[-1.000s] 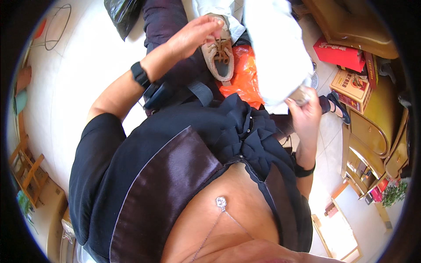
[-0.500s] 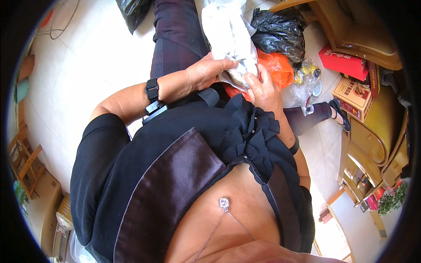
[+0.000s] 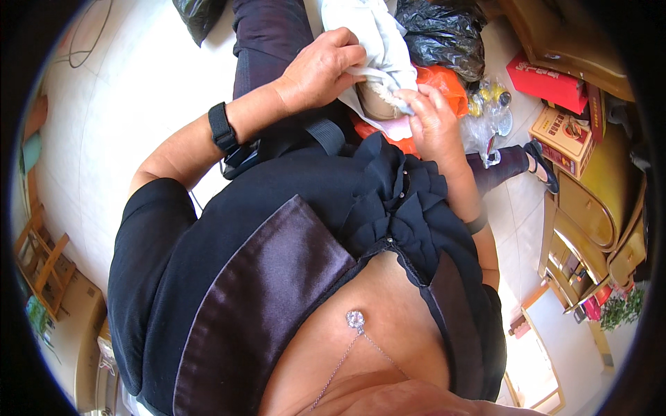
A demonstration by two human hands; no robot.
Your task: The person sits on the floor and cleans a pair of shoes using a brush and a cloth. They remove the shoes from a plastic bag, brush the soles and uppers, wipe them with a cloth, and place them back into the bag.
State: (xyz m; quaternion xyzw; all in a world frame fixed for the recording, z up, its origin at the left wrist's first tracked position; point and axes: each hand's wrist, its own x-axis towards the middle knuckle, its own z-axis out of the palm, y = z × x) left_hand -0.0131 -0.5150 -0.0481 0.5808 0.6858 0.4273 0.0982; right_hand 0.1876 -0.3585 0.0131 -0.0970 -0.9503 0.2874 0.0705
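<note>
Across my lap lies a soft white bag; I cannot tell whether it is cloth or thin plastic. My left hand pinches the edge of its opening and lifts it. On the other side of the opening, the fingers of my right hand are closed on the edge too. Between the hands a rounded beige thing with a pale fluffy trim shows in the opening; its kind is unclear, and the white bag covers the rest. An orange plastic bag lies under and beside the white one.
A black plastic bag sits beyond the orange one, and another black bag is at the far left. To the right are clear plastic packaging with yellow items, a red box, a tan box and brown chairs.
My left hand has moved up and lifted the edge of the white bag. The opening is wider, and more of the beige thing and its fluffy trim shows. My right hand has shifted slightly right.
</note>
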